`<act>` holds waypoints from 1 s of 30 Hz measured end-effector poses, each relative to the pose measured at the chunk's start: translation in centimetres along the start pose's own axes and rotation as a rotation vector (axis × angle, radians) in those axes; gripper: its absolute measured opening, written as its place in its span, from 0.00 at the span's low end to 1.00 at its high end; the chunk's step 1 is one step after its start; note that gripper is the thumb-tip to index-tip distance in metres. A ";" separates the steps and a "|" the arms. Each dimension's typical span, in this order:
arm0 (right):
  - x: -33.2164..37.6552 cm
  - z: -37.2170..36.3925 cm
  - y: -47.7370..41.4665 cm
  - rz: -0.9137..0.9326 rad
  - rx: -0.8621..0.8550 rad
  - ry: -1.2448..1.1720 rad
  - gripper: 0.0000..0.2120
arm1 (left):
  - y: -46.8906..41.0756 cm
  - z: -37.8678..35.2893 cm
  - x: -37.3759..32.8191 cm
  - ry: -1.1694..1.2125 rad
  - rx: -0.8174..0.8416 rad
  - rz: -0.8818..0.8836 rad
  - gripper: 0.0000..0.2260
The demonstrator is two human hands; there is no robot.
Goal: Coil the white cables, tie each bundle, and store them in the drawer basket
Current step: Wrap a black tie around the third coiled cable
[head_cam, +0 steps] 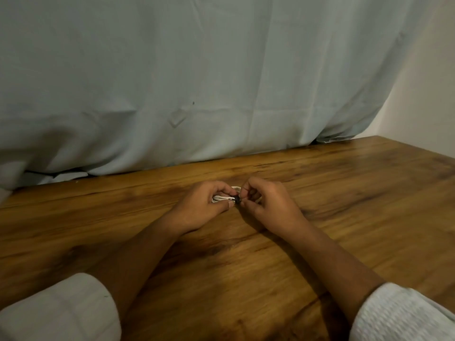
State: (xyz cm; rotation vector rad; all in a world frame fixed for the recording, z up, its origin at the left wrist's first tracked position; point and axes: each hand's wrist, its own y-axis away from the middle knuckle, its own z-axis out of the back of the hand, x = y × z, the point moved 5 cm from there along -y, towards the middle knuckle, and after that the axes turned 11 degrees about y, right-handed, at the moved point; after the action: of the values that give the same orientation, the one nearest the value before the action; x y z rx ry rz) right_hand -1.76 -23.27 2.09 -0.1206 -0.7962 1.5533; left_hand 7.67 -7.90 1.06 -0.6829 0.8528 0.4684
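Note:
A small coiled white cable (219, 198) lies between my two hands at the middle of the wooden table (344, 193). My left hand (200, 207) grips the coil, fingers over it and thumb under. A dark tie (237, 199) wraps the bundle at its middle. My right hand (267, 204) pinches that tie with curled fingertips. Most of the cable is hidden under the fingers. No drawer or basket is in view.
A pale grey-green cloth (197, 82) hangs along the table's far edge. A cream wall (428, 94) stands at the right. My forearms and light sleeves (403, 316) cross the near part of the table.

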 end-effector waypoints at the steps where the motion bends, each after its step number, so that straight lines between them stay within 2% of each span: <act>1: -0.1 0.0 0.0 -0.017 -0.003 -0.029 0.10 | 0.0 0.0 0.0 0.015 0.001 0.005 0.10; 7: -0.4 -0.3 0.1 -0.046 0.009 -0.069 0.10 | 0.0 0.0 -0.1 0.063 0.059 0.058 0.13; 15: -0.4 -0.4 0.2 -0.049 0.021 -0.081 0.09 | 0.1 0.0 0.5 0.009 0.001 0.030 0.10; 20: -0.5 -0.6 0.1 -0.035 0.042 -0.084 0.09 | 0.1 0.2 0.4 0.064 -0.004 0.030 0.09; 30: 0.7 -0.2 0.0 0.135 0.029 0.019 0.07 | -0.1 0.2 0.4 0.091 0.075 0.019 0.06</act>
State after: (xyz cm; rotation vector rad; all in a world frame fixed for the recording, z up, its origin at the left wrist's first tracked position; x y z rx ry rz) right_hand -1.77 -22.56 2.22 -0.1713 -0.7629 1.6881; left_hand 8.05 -7.79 0.83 -0.6315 0.9588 0.4227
